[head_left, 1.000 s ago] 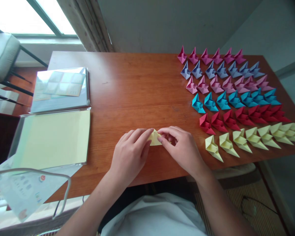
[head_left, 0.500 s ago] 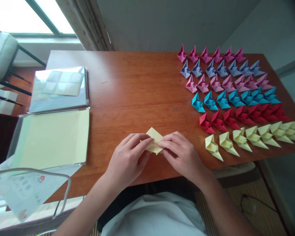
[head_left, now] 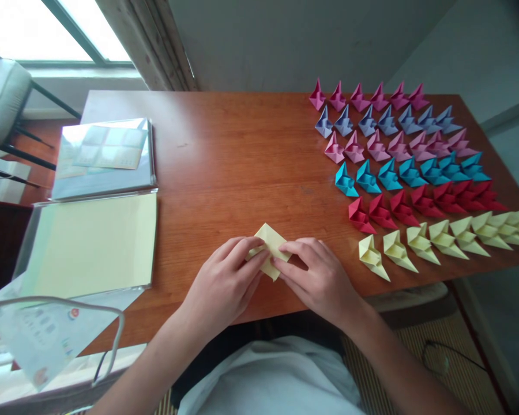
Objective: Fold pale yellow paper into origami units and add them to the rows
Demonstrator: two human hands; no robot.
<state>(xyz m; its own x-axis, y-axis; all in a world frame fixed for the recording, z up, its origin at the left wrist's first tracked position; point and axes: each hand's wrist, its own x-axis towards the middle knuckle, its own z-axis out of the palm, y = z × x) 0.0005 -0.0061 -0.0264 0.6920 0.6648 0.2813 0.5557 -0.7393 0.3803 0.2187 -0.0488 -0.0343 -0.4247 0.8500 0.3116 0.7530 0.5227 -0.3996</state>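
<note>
Near the table's front edge, a small folded piece of pale yellow origami paper (head_left: 271, 239) is held between both hands, one corner pointing away from me. My left hand (head_left: 229, 276) grips its left side, thumb and fingers pressed on the paper. On the right side, my right hand (head_left: 318, 271) pinches the paper, with fingertips on its face and edge. The undersides of the folds are hidden. To the right of my right hand stands a row of finished yellow folded-paper figures (head_left: 372, 256) of similar colour.
Behind the yellow row stand rows of red (head_left: 360, 214), blue (head_left: 346, 180), pink (head_left: 334, 148), lilac (head_left: 324, 123) and magenta (head_left: 317, 97) paper figures. At left lie a stack of yellow paper sheets (head_left: 99, 242) and a clear-wrapped pack (head_left: 104, 176) on the wooden table (head_left: 225, 161).
The yellow paper now looks wider and flatter between the hands. My right fingers have shifted, the index finger now on its right corner and the thumb lower on its face.
</note>
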